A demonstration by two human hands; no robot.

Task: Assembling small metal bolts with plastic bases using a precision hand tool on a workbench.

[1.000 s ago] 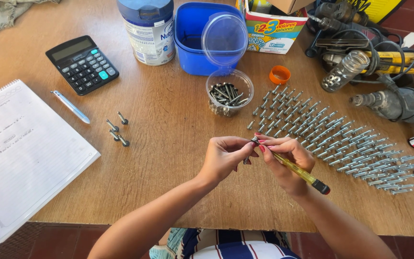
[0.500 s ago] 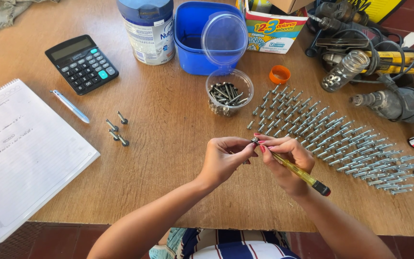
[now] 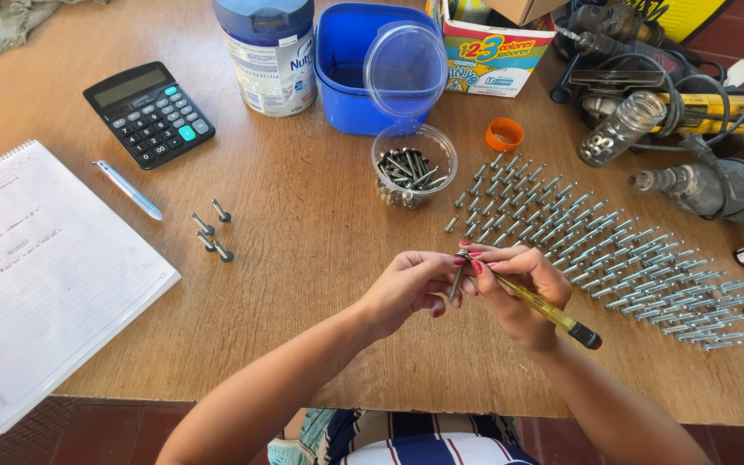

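Note:
My left hand and my right hand meet above the wooden table, both pinching one grey screw that hangs point down between the fingertips. My right hand also holds a yellow pencil, its dark end pointing to the lower right. Just beyond my hands, several screws lie in neat rows running to the right. A small clear cup of loose screws stands behind them. Three more screws lie apart to the left.
A notebook lies at the left edge with a pen and a black calculator nearby. At the back stand a tin, a blue tub, its clear lid, a carton, an orange ring, and power drills.

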